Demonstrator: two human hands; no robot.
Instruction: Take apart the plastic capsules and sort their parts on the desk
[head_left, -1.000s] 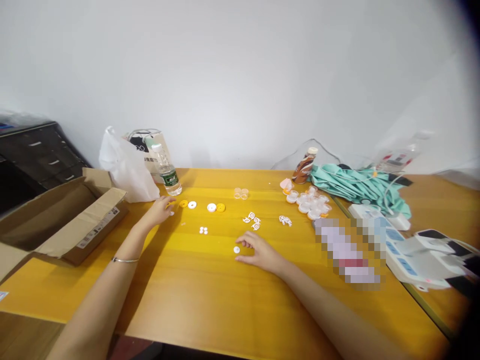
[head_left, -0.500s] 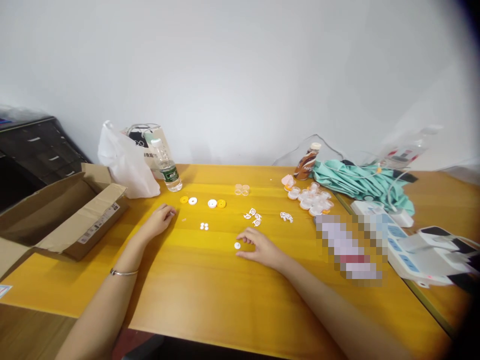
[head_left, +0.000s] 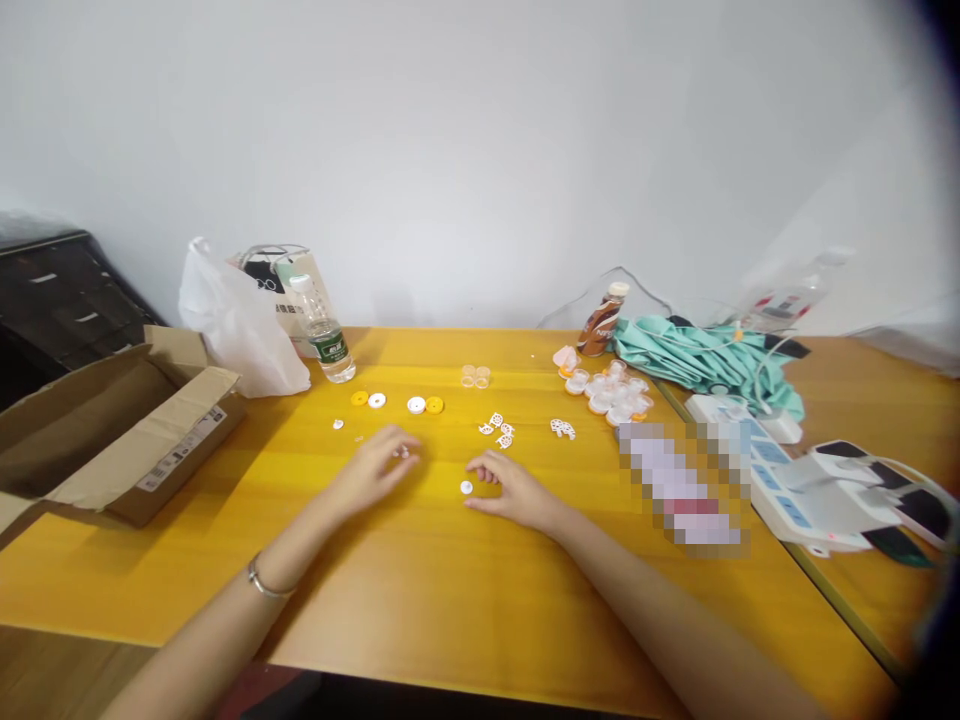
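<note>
Disc: on desk, approx. midway betw. front & rear edges, at the mouth of R hand. R thumb & index stand apart, one each side; no contact seen. L hand: thumb & index spread around white dots; contact can't be confirmed. Handling (est.): disc v. light, rigid, prob. smooth plastic; may skid, low break risk. Grip: opp. pts. on rim, min. force.

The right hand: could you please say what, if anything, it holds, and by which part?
Nothing visible: the right hand is open beside a white disc.
</note>
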